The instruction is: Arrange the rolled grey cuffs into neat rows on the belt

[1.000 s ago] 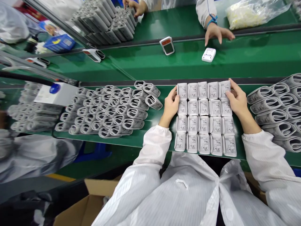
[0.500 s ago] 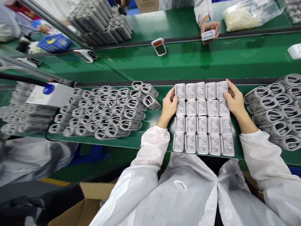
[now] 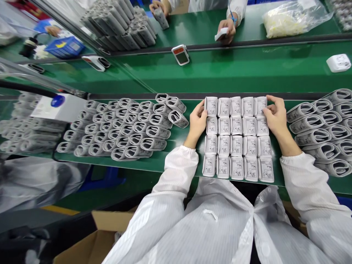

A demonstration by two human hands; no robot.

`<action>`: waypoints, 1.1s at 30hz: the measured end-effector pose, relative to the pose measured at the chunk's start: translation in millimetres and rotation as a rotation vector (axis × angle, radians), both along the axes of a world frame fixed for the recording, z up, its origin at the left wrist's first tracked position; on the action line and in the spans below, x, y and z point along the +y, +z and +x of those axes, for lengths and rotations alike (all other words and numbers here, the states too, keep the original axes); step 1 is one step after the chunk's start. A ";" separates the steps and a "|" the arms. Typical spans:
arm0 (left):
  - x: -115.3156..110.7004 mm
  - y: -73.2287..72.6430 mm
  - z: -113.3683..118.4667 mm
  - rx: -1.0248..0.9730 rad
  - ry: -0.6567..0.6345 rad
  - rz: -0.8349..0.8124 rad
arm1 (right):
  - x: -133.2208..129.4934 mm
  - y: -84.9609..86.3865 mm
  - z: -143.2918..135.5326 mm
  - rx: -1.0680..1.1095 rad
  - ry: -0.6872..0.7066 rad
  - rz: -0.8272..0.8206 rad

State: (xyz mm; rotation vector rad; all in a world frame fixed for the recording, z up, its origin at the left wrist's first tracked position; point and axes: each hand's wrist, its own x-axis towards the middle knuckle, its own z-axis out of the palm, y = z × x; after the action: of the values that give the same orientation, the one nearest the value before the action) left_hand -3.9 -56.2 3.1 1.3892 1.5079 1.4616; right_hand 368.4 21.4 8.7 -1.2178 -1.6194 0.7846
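Folded printed leaflets (image 3: 236, 126) stand in a tight block of several rows on the green table in front of me. My left hand (image 3: 198, 119) touches the block's upper left corner, its thumb and fingers at the end leaflet of the far row. At the opposite corner, my right hand (image 3: 276, 113) rests its thumb and bent fingers on the right end leaflet of that same row. Both hands press the row from its two sides. More rolled leaflets (image 3: 128, 128) lie stacked on their sides to the left, and another pile (image 3: 327, 132) lies at the right.
Beyond the table runs a green conveyor (image 3: 220, 73) carrying white devices (image 3: 180, 55). Across it, a co-worker's hand (image 3: 227, 31) holds a white device, near a clear bag (image 3: 291, 20). A white box (image 3: 62, 108) sits left; an open carton (image 3: 93, 242) is below.
The devices on the conveyor have shifted left. The co-worker's hand with the device has moved left, and another hand with a leaflet has appeared. My hands stay at the block with barely any movement.
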 end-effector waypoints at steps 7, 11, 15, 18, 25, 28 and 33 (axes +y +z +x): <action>0.4 -1.7 3.2 -0.053 0.005 0.041 | 3.0 -5.7 2.1 -0.120 0.054 -0.009; -2.6 0.6 6.0 -0.052 -0.040 0.064 | 1.7 -4.9 2.6 -0.104 0.111 -0.001; -3.8 2.3 6.0 -0.045 -0.035 0.058 | 0.1 -5.5 4.5 -0.038 0.172 -0.001; -2.5 1.2 3.8 -0.043 -0.043 0.060 | 1.2 -5.7 5.9 -0.011 0.207 0.003; 2.2 -1.8 -2.4 -0.090 -0.032 0.061 | 3.7 -7.4 2.1 0.055 0.148 0.046; 3.9 -3.1 -2.7 -0.102 -0.020 0.075 | 3.4 -8.5 0.8 0.066 0.117 0.054; 3.4 -4.0 -1.0 -0.101 -0.022 0.075 | 4.5 -11.4 4.2 0.022 0.138 0.050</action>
State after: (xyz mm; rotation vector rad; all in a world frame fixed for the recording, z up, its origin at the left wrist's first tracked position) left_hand -4.8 -52.7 -0.9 1.3505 1.3839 1.5650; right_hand 372.6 25.9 -2.7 -1.0678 -1.7082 0.8358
